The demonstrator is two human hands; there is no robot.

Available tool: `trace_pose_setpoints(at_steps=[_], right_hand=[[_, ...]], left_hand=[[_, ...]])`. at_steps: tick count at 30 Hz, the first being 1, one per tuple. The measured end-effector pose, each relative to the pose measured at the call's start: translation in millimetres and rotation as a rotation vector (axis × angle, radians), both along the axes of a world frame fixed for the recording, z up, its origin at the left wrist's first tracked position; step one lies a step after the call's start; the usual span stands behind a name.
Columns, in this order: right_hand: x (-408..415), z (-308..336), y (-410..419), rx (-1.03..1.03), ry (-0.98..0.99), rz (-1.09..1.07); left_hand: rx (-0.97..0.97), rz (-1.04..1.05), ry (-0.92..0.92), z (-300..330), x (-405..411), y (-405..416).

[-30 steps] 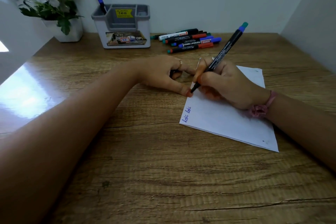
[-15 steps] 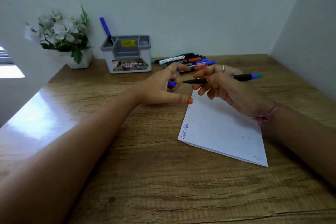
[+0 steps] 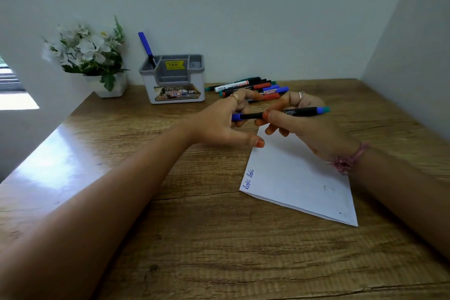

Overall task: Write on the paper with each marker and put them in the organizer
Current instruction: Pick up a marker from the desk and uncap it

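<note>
My right hand [image 3: 302,126] grips a black marker [image 3: 299,111] with a blue and teal end, held level above the top of the white paper [image 3: 299,178]. My left hand [image 3: 224,122] holds the blue cap [image 3: 235,117] on the marker's tip end. Blue writing sits at the paper's left corner. The grey and white organizer [image 3: 174,80] stands at the back with one blue marker [image 3: 146,46] upright in its left slot. A pile of several markers [image 3: 250,87] lies to the right of the organizer, behind my hands.
A white pot of white flowers [image 3: 95,61] stands at the back left by the wall. Walls close the desk [image 3: 194,238] at the back and on the right. A bright reflection lies on the desk's left side.
My right hand lifted the marker off the paper and turned it level. The blue cap in my left hand, apart from the tip half a second ago, now sits on the tip.
</note>
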State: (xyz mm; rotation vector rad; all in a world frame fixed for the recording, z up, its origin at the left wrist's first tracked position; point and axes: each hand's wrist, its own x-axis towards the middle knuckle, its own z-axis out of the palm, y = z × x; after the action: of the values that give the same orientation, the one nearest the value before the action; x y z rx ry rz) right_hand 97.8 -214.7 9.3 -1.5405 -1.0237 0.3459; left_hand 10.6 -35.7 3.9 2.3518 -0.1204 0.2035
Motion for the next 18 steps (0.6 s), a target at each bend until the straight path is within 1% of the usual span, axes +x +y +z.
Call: trace_pose_setpoints(at_steps=[3, 7, 13, 15, 18], right_hand=[[0.2, 0.5, -0.7, 0.071, -0.072, -0.033], [2.9, 1.0, -2.3, 0.138, -0.047, -0.016], [12.2, 2.5, -8.8, 0.078, -0.012, 0.047], [13.1, 2.7, -9.6, 0.070, 0.026, 0.068], [12.2, 2.0, -8.4, 0.136, 0.180, 0.048]], left_hand=[[-0.009, 0.011, 0.001, 1.1, -1.8, 1.9], [-0.107, 0.033, -0.026, 2.3, -5.1, 7.9], [-0.326, 0.091, -0.063, 12.7, -13.2, 19.6], [-0.435, 0.066, -0.095, 14.8, -15.4, 25.0], [-0.687, 0.077, -0.140, 14.7, -17.0, 28.7]])
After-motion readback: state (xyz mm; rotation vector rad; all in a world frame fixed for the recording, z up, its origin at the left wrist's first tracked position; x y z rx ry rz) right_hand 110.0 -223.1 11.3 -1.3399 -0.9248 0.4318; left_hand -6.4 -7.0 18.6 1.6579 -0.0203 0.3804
